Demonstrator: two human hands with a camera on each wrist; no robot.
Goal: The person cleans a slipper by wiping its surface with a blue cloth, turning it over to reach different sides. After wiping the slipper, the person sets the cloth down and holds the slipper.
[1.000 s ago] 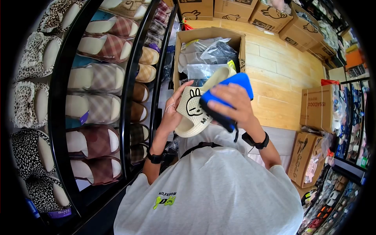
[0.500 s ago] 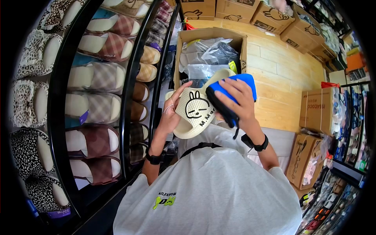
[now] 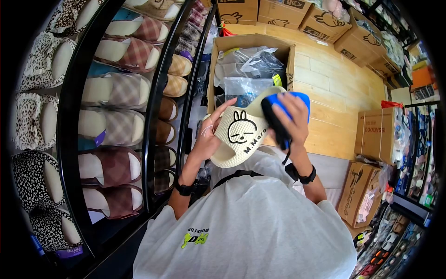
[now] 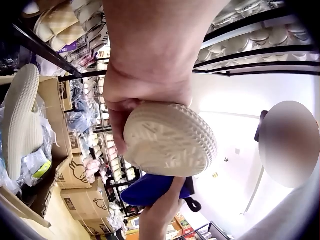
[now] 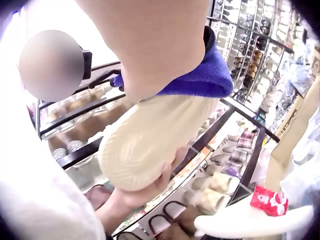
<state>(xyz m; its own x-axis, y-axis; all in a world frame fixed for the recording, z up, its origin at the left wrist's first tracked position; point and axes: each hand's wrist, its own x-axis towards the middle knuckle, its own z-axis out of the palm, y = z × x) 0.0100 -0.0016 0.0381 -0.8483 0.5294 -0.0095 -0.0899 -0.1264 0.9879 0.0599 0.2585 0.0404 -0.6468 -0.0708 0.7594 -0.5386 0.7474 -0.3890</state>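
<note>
A cream slide slipper [image 3: 227, 128] with a black rabbit face and lettering tilts over the carton, gripped at its side by my left hand [image 3: 206, 138]. Its sole [image 4: 167, 142] faces the left wrist camera. My right hand [image 3: 295, 123] grips a fuzzy blue cleaning pad [image 3: 303, 103] with a black edge and hanging loop. That pad lies against the slipper's right side and overlaps the end of the lettering in the head view. A second cream slipper [image 4: 19, 120] lies at the open carton in the left wrist view.
Ahead stands an open carton [image 3: 253, 43] of plastic-wrapped goods. To the left, a black-framed rack [image 3: 153, 107] holds rows of slippers. More printed cartons [image 3: 325, 21] line the back, and another carton [image 3: 371, 132] stands right, beside stocked shelves. Wooden floor [image 3: 339, 93] lies between them.
The blue pad has slid right across the slipper, uncovering more of the lettering. Both hands and the slipper have shifted slightly to the right; both grips stay the same.
</note>
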